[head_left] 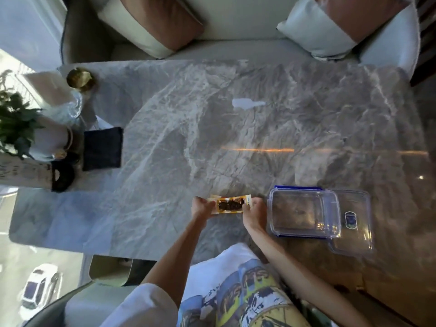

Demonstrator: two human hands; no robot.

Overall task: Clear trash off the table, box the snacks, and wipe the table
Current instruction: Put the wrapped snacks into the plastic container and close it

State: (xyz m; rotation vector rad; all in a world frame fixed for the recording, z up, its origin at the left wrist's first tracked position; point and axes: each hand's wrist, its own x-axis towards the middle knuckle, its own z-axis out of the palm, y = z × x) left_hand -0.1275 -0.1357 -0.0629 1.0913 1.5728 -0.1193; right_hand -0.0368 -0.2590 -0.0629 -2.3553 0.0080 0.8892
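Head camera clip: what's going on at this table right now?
A person holds a yellow snack packet by its two ends, left hand on one end and right hand on the other, above the near edge of the marble table. To its right a clear storage box with blue clips stands open and looks empty, its lid lying partly under it. A dark folded cloth lies at the far left, untouched, and a white scrap remains mid-table.
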